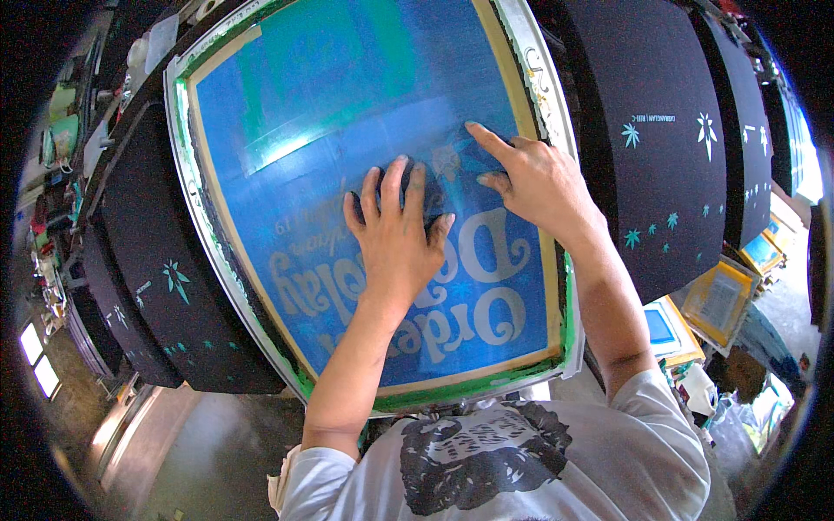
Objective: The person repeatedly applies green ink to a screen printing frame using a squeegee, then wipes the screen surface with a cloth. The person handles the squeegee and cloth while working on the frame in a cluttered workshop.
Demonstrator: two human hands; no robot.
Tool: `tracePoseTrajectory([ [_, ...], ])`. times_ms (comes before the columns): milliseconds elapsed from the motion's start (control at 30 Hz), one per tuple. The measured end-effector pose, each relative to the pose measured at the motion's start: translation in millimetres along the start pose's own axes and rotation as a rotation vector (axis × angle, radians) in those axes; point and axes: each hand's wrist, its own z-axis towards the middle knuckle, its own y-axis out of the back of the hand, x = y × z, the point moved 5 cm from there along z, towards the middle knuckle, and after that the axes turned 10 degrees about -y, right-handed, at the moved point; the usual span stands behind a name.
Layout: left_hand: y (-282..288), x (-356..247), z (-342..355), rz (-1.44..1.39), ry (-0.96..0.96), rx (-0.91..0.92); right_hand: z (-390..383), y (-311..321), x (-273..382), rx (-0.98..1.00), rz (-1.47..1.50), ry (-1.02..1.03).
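left hand [397, 243] over screen [347, 130] (blue)

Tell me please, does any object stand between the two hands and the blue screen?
Nothing visible does. The left hand is spread over the blue screen, and the right hand reaches over its right edge. Whether each fingertip touches, I cannot tell.

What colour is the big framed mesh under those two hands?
The mesh is mostly blue, greener toward the top; best seen in the head view.
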Motion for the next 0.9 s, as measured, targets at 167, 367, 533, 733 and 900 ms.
tracePoseTrajectory([
  [167,-2.0,2.1,-1.4,-0.025,0.023,-0.023,1.9,-2.6,-1.7,0.032,0.002,-0.014],
  [367,-3.5,0.9,-2.6,-0.001,0.02,0.005,1.3,-2.6,-3.2,0.006,0.036,-0.019],
  [533,-3.0,-0.2,-2.4,0.009,0.023,0.013,2.0,-0.8,-3.3,0.022,0.043,-0.012],
  [733,-3.1,-1.2,-2.8,0.023,0.015,0.019,3.1,-2.5,-6.3,0.029,0.061,-0.005],
  [900,-2.9,-1.5,-3.2,0.023,0.015,0.016,3.5,-1.1,-4.0,0.039,0.036,-0.023],
])
